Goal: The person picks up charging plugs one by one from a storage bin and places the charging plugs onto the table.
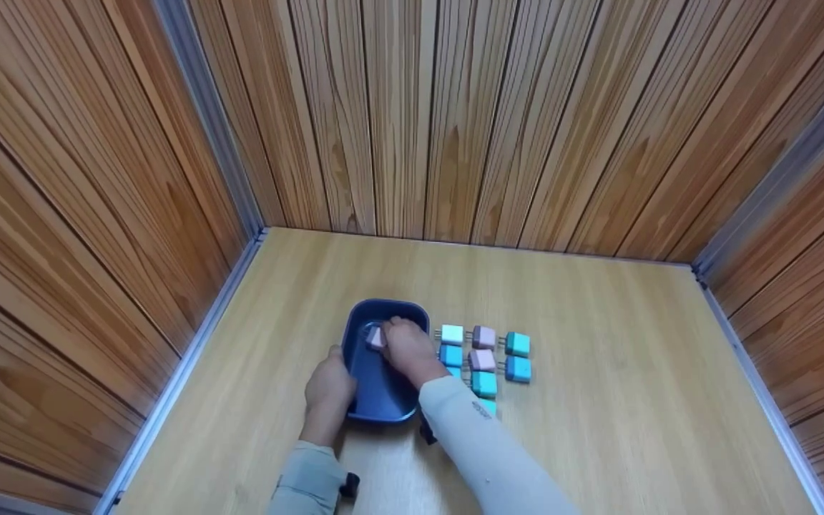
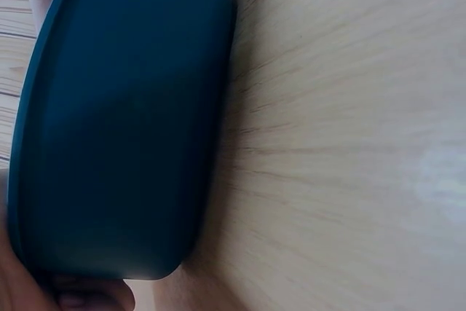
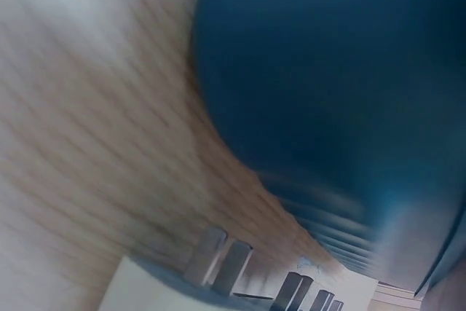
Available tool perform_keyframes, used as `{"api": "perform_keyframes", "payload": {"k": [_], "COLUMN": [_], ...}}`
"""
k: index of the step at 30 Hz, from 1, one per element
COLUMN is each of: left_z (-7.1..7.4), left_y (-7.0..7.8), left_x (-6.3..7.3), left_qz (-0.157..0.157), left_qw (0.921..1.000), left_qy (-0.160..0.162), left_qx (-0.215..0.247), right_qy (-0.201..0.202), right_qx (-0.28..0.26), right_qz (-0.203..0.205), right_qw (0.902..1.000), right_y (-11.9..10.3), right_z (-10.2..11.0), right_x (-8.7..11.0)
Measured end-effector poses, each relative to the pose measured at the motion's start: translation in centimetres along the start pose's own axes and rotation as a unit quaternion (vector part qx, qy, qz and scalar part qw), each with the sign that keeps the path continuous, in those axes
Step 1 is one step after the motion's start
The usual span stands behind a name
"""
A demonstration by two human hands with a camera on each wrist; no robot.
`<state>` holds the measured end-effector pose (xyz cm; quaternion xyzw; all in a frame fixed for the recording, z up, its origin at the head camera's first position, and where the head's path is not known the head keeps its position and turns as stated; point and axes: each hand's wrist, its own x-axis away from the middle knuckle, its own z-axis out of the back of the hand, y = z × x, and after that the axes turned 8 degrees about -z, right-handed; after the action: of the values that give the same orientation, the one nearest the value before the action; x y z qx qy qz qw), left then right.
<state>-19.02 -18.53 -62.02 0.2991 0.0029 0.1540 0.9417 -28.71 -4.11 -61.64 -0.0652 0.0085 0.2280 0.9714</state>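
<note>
A dark blue plastic bin (image 1: 383, 397) stands on the table. My left hand (image 1: 330, 386) grips its left wall, thumb and fingers at the rim; in the left wrist view the fingertips (image 2: 95, 295) curl under that edge. My right hand (image 1: 410, 347) reaches over the right rim into the bin and pinches a pale pink plug-in charger (image 1: 375, 338) close over the bin floor. Its fingers partly hide that charger. The right wrist view shows only the bin's outer wall (image 3: 313, 85) and the metal prongs (image 3: 231, 267) of a charger beside it.
Right of the bin, several two-pronged chargers lie in rows: mint (image 1: 452, 335), mauve (image 1: 484, 337), pink (image 1: 482, 360), teal (image 1: 517, 344) and blue (image 1: 518, 369). The right sleeve (image 1: 483, 443) covers part of the nearest ones. Wood-panelled walls (image 1: 398, 129) enclose the table (image 1: 598, 400).
</note>
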Motion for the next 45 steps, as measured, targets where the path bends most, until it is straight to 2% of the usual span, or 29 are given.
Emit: {"api": "perform_keyframes", "payload": {"k": [4,9,16,21,28,38,45], "left_z": [0.0,-0.1,0.1,0.3,0.3,0.4,0.1], "left_y": [0.0,-0.1,-0.1,-0.1,-0.1,0.0,0.0], "left_x": [0.0,-0.2,-0.2,-0.2,0.1,0.2,0.0], "left_qz": [0.003,0.012,0.019,0.015,-0.006,0.006,-0.006], "left_qw": [1.0000,0.9999,0.9997,0.9997,1.0000,0.9997,1.0000], "left_qy": [-0.001,0.002,-0.017,-0.016,0.002,-0.015,-0.006], "left_qx": [0.003,0.004,0.004,0.005,-0.001,0.019,-0.002], "right_qy": [-0.015,-0.008,-0.012,-0.009,-0.018,-0.041,-0.046], "right_qx": [-0.047,-0.105,-0.156,-0.178,-0.202,-0.237,-0.232], "right_qz": [-0.015,-0.007,0.006,0.020,0.011,-0.009,-0.007], "right_qw": [0.9987,0.9945,0.9876,0.9838,0.9791,0.9706,0.9716], "right_y": [0.2,0.4,0.8,1.3,1.9,2.8,2.9], "right_z": [0.1,0.3,0.7,1.1,1.9,4.6,5.5], "right_x": [-0.1,-0.2,0.4,1.1,2.3,4.2,5.1]}}
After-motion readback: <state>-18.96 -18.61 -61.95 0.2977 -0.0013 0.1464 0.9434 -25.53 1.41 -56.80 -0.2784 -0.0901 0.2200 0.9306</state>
